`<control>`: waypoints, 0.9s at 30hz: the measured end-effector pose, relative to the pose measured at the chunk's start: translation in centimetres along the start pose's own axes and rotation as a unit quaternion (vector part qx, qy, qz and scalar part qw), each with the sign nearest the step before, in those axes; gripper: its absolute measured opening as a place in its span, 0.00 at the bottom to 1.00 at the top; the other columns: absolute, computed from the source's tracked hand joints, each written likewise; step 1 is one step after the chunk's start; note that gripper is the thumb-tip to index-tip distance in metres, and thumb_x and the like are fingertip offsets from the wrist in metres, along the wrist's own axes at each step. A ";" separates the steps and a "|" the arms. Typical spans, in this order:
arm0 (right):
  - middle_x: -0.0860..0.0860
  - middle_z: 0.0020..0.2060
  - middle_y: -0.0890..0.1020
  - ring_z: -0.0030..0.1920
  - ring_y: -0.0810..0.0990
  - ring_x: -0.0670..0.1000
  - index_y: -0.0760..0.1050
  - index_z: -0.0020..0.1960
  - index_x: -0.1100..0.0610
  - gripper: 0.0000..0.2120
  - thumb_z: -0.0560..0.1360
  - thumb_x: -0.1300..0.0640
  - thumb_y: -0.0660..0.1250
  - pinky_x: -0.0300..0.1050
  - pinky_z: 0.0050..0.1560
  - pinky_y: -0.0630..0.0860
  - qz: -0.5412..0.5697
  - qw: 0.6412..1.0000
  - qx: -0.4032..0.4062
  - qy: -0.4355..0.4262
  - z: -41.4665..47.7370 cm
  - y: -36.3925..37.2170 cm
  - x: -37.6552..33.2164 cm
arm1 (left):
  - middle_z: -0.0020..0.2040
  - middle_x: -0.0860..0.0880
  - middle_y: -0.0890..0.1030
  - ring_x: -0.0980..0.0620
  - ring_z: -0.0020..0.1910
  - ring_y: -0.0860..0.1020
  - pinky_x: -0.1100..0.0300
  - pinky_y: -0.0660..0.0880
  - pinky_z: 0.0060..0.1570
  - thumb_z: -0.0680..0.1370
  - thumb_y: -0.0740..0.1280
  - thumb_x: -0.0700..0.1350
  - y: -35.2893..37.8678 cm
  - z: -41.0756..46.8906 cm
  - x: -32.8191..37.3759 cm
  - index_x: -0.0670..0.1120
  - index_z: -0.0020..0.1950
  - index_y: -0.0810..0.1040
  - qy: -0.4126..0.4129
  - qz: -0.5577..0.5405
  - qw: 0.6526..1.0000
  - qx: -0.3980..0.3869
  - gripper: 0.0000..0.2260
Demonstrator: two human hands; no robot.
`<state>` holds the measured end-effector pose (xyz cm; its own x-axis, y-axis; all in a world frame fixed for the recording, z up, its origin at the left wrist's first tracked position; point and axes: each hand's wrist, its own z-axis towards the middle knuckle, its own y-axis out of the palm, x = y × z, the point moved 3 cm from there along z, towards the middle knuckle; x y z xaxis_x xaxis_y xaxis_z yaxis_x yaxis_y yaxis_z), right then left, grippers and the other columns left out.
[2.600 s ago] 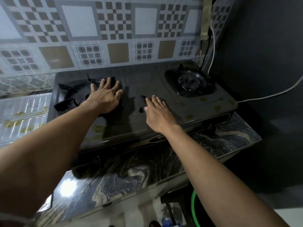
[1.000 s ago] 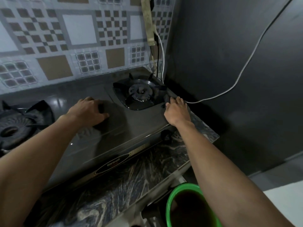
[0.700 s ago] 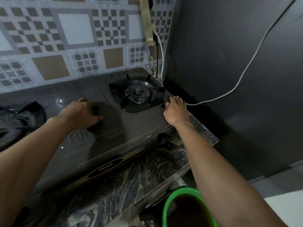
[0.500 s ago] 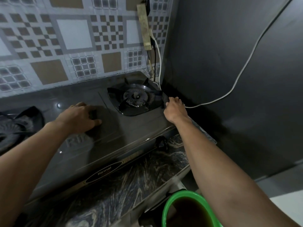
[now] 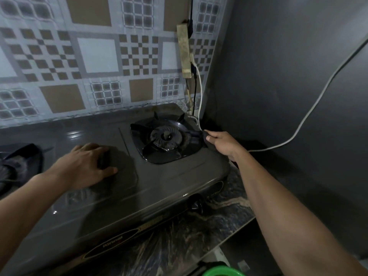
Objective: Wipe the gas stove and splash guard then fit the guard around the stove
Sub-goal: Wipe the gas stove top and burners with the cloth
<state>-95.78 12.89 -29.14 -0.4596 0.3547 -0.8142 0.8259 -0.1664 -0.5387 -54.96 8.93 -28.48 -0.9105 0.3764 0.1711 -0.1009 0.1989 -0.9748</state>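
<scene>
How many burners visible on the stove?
2. One round black burner with pan support at the stove's right end, by the right hand; one black burner cut off at the frame's left edge.

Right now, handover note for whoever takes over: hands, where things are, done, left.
Left hand: flat on the gas stove top, between the burners.
Right hand: at the stove's right edge beside the right burner, pinching something dark, maybe a cloth; too dim to tell.
Splash guard: not in view.
White cable runs close past the right hand.
Done: cannot judge how much wiping; the top shows a sheen.
Left: wipe the guard, fit it round the stove.
</scene>
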 end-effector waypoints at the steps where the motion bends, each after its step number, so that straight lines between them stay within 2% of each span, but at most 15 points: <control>1: 0.47 0.62 0.80 0.59 0.78 0.47 0.72 0.71 0.51 0.17 0.83 0.56 0.61 0.41 0.62 0.73 0.036 0.999 -0.002 0.003 0.2 0.1 0.5 | 0.73 0.49 0.69 0.42 0.70 0.69 0.46 0.70 0.66 0.69 0.62 0.74 0.1 0.1 -0.1 0.56 0.76 0.65 -0.003 0.006 1.000 0.003 0.40; 3: 0.47 0.57 0.82 0.53 0.81 0.46 0.75 0.69 0.50 0.16 0.83 0.56 0.60 0.43 0.57 0.77 0.083 0.996 0.007 0.008 1.0 0.3 1.3 | 0.73 0.49 0.69 0.42 0.70 0.69 0.47 0.70 0.67 0.66 0.58 0.77 0.4 0.4 -0.3 0.55 0.76 0.66 -0.008 0.015 1.000 0.009 0.43; 6: 0.50 0.55 0.85 0.55 0.83 0.51 0.77 0.67 0.49 0.15 0.82 0.55 0.62 0.52 0.62 0.77 0.102 0.995 0.003 0.003 2.9 0.8 1.1 | 0.71 0.49 0.71 0.42 0.68 0.71 0.48 0.71 0.66 0.62 0.52 0.79 0.8 0.5 -0.6 0.55 0.74 0.69 -0.003 0.023 0.999 0.028 0.47; 9: 0.50 0.61 0.82 0.59 0.81 0.51 0.73 0.71 0.51 0.18 0.82 0.55 0.63 0.51 0.65 0.75 0.084 0.996 -0.031 0.008 5.2 0.9 -0.3 | 0.71 0.50 0.72 0.42 0.67 0.72 0.47 0.71 0.66 0.62 0.52 0.81 1.2 0.7 -1.0 0.55 0.73 0.71 0.000 0.029 0.999 0.036 0.47; 11: 0.50 0.65 0.78 0.64 0.77 0.50 0.70 0.73 0.54 0.20 0.82 0.56 0.63 0.44 0.67 0.72 0.050 0.997 -0.054 -0.003 6.8 1.0 -1.6 | 0.71 0.51 0.72 0.42 0.67 0.73 0.47 0.71 0.67 0.62 0.53 0.79 1.3 0.7 -1.1 0.54 0.73 0.71 -0.001 0.034 0.998 0.043 0.46; 13: 0.50 0.65 0.78 0.65 0.75 0.48 0.70 0.73 0.55 0.20 0.82 0.58 0.63 0.40 0.64 0.70 0.024 0.997 -0.068 -0.012 8.6 1.2 -2.8 | 0.72 0.52 0.72 0.43 0.68 0.72 0.48 0.71 0.67 0.63 0.52 0.77 1.3 0.6 -1.0 0.54 0.74 0.71 0.001 0.038 0.998 0.049 0.45; 17: 0.49 0.69 0.75 0.69 0.73 0.50 0.70 0.73 0.52 0.20 0.81 0.56 0.64 0.47 0.71 0.67 -0.026 0.995 -0.094 -0.030 12.5 2.4 -4.9 | 0.74 0.54 0.70 0.46 0.70 0.70 0.50 0.69 0.69 0.63 0.48 0.81 1.4 0.4 -1.3 0.56 0.75 0.68 -0.002 0.039 0.998 0.044 0.48; 21: 0.48 0.74 0.69 0.73 0.67 0.51 0.68 0.74 0.48 0.21 0.82 0.52 0.63 0.44 0.72 0.63 -0.078 0.992 -0.088 -0.055 15.6 3.6 -7.2 | 0.75 0.57 0.67 0.49 0.72 0.68 0.51 0.67 0.70 0.60 0.42 0.83 1.1 0.6 -1.5 0.59 0.76 0.66 -0.006 0.025 0.999 0.041 0.51; 24: 0.49 0.77 0.62 0.77 0.60 0.55 0.63 0.77 0.46 0.22 0.83 0.50 0.59 0.49 0.75 0.58 -0.171 0.978 -0.096 -0.071 17.7 4.7 -9.2 | 0.76 0.58 0.65 0.51 0.72 0.67 0.52 0.68 0.69 0.61 0.43 0.83 0.8 0.4 -1.2 0.60 0.76 0.64 -0.004 0.021 0.999 0.035 0.50; 27: 0.51 0.80 0.54 0.79 0.54 0.57 0.54 0.80 0.48 0.24 0.85 0.50 0.52 0.50 0.75 0.54 -0.281 0.950 -0.112 -0.070 19.2 6.2 -11.2 | 0.77 0.57 0.64 0.51 0.72 0.66 0.53 0.69 0.69 0.64 0.47 0.81 0.7 0.0 -1.0 0.60 0.77 0.62 -0.001 0.022 0.999 0.034 0.46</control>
<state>-91.83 -9.81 -27.54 -0.8751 0.2003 -0.4406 0.4784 0.2196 -0.8503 -54.07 8.68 -29.30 -0.9155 0.3816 0.1277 -0.0878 0.1203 -0.9888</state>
